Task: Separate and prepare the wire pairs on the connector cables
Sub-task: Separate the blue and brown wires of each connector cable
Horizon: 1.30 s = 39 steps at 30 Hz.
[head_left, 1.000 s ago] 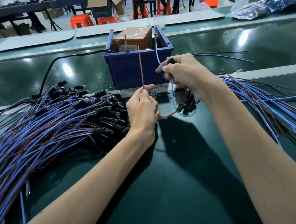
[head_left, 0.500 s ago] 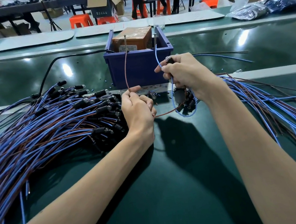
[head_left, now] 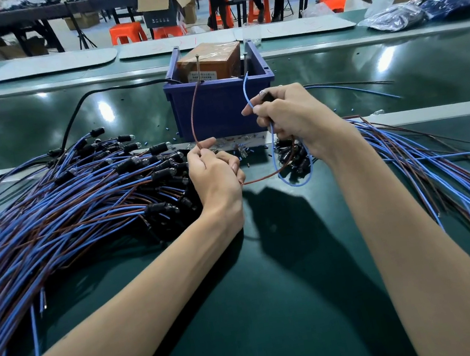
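Left hand: I am watching the left hand (head_left: 216, 177) pinching the brown wire (head_left: 192, 120) between thumb and forefinger, with the other fingers curling in beneath.
Brown wire: it is rising from that pinch in a curve, its tip reaching the front rim of the blue bin (head_left: 223, 112). Its lower run is coming out under the left hand and sweeping right toward the right hand (head_left: 295, 119).
Right hand: it is hovering just in front of the bin, fingers curled tight round the blue wire (head_left: 274, 150).
Blue wire: its free end is standing up out of the fingers toward the bin rim. Below the hand it is hanging in a loop that is crossing the brown run.
Wire ends: the two are standing apart, brown on the left and blue on the right.
Connector: something dark with a pale tip is showing at the right fingertips; I am not able to tell what it is.
Left pile (head_left: 77, 202): blue and brown cables with black connectors are lying heaped on the green surface (head_left: 277, 294), touching the left wrist.
Right spread (head_left: 425, 163): more cables are fanning out beside the right forearm.
Bin contents: a brown cardboard box (head_left: 209, 62) is sitting inside.
Black cable (head_left: 78, 110): it is running across the surface into the bin.
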### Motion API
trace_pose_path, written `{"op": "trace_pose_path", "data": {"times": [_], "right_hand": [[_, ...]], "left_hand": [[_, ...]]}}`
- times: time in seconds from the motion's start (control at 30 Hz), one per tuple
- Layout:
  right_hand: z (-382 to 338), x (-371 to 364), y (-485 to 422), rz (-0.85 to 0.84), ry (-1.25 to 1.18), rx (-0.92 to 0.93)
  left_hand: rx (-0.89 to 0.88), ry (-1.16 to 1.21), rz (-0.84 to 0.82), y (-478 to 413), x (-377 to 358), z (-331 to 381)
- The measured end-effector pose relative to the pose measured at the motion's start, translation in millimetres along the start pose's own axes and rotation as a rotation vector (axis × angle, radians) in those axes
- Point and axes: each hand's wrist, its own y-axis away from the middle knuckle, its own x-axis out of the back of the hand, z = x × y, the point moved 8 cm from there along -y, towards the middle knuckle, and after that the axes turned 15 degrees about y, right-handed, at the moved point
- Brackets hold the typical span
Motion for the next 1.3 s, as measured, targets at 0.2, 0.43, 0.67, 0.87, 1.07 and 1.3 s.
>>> {"op": "trace_pose_path", "data": {"times": [0.2, 0.43, 0.67, 0.87, 1.07, 1.3], "right_hand": [[-2.8, -2.2, 1.4, -0.032, 0.006, 0.018], [-7.0, -2.4, 0.4, -0.020, -0.044, 0.032], [11.1, 1.2, -3.9, 0.059, -0.090, -0.096], [17.6, 9.5, -5.4, 0.135, -0.173, -0.158], [22.8, 15.5, -6.2, 0.197, -0.214, -0.195], [25.6, 21.7, -4.0, 0.239, -0.257, -0.227]], "left_hand": [[-0.008, -0.010, -0.013, -0.9, 0.0, 0.3], [0.043, -0.048, -0.099, -1.0, -6.0, -3.1], [0.069, -0.073, -0.149, 0.7, -11.0, -4.4], [0.075, -0.089, -0.175, -0.7, -11.7, -6.4], [0.083, -0.128, -0.203, -1.5, -12.6, -8.2], [0.092, -0.153, -0.216, -1.8, -13.4, -9.8]]}}
